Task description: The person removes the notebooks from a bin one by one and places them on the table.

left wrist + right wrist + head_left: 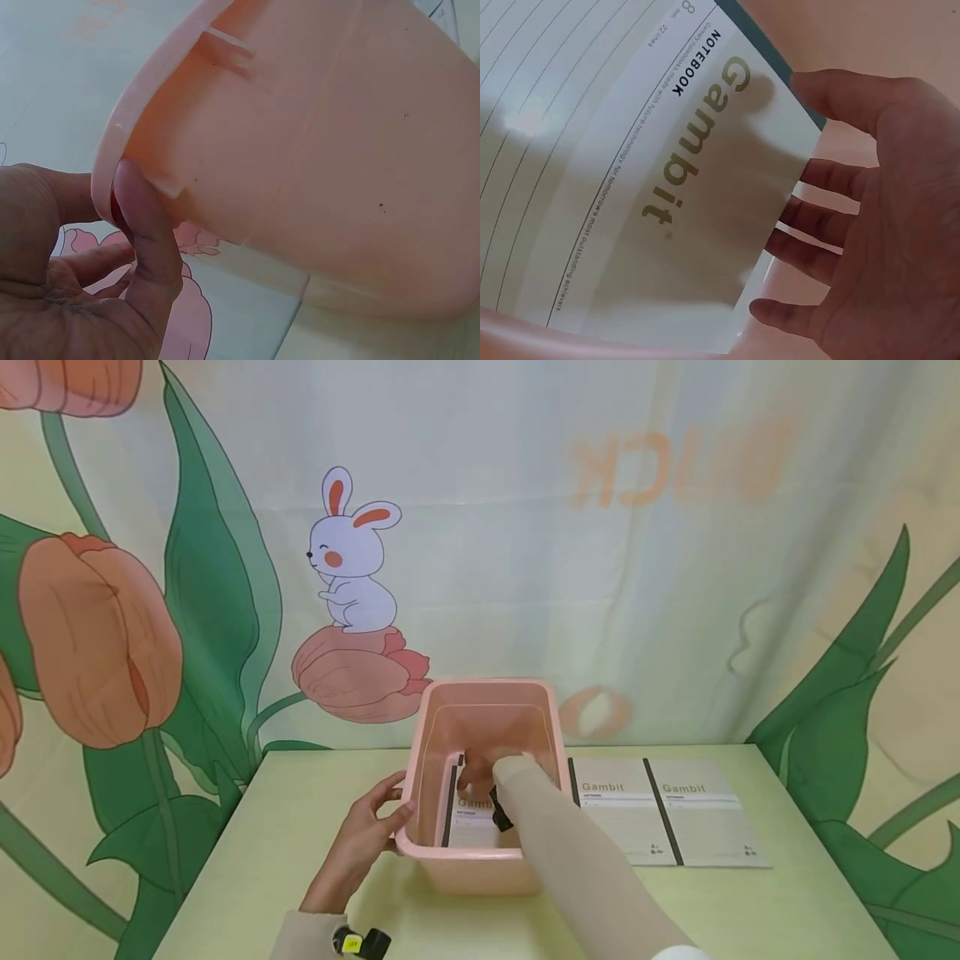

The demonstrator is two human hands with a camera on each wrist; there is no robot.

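A pink plastic bin (480, 877) stands on the table in the head view. My left hand (363, 831) grips its left rim; in the left wrist view the thumb and fingers lie on either side of the rim (112, 154). Inside the bin is a Gambit notebook (468, 835) with a dark spine, partly hidden by my right arm. My right hand (885, 202) reaches into the bin and holds the notebook's top edge. Its thumb is at the spine corner, and several fingertips pass behind the cover.
Two similar notebooks, a nearer one (622, 827) and a farther one (708, 827), lie side by side to the right of the bin. A curtain (495, 552) printed with tulips and a rabbit hangs behind the pale green table (285, 835).
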